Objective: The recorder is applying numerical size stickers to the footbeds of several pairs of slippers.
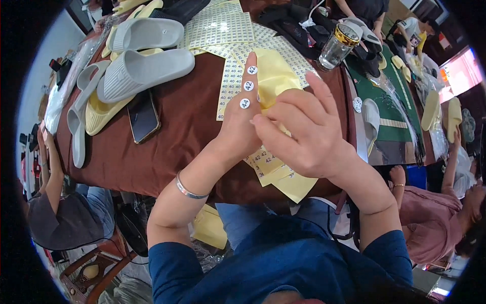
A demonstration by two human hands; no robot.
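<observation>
Your blue shirt (273,253) lies nearest. Ahead, your right hand (306,131) is half-curled beside your left hand (238,124), index extended; whether either pinches anything is not shown. Round stickers (248,86) sit along that left finger: likely light, thin, tacky; lift by the rim. The yellow sheet (276,68), just behind your grip, should crease easily; hold its edge.

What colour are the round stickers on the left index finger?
The round stickers are white with dark print, seen best in the head view.
</observation>
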